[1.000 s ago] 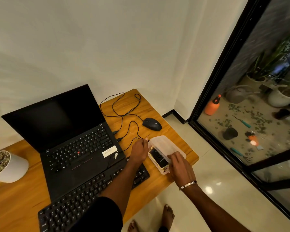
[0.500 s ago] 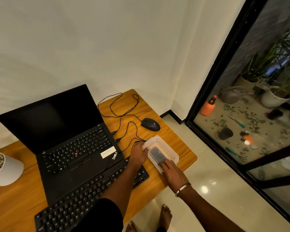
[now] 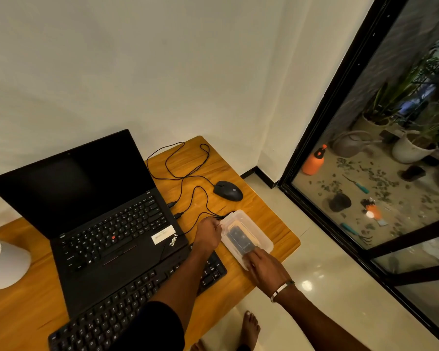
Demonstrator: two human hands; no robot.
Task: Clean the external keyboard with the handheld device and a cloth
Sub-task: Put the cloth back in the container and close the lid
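The long black external keyboard (image 3: 142,297) is seen lying slantwise along the near edge of the warm-toned wooden desk (image 3: 276,224), its middle hidden under the left forearm and its right end showing just beside the near end of a clear rectangular plastic box (image 3: 254,231). Behind the keyboard, and touching or nearly touching it, an open black laptop (image 3: 107,224) with a dark screen is placed.

The plastic box is set at the right end of the desk, and a dark, flat rectangular object (image 3: 240,240) is visible through its translucent lid; whether this is the handheld device cannot be told. The box's near end is covered by the right hand (image 3: 265,271), whose fingers are laid over the lid and bent down around the edge. The left hand (image 3: 208,234) is held against the box's left side, fingers curled at its rim; how firmly it grips cannot be made out.

Black cables (image 3: 188,178) are looped across the desk from the laptop's side to a black computer mouse (image 3: 228,190) lying beyond the box. A white round pot (image 3: 3,262) filled with pebbles is stood at the desk's left end. A bare foot (image 3: 250,328) is seen on the glossy tiled floor (image 3: 327,287) below the desk.
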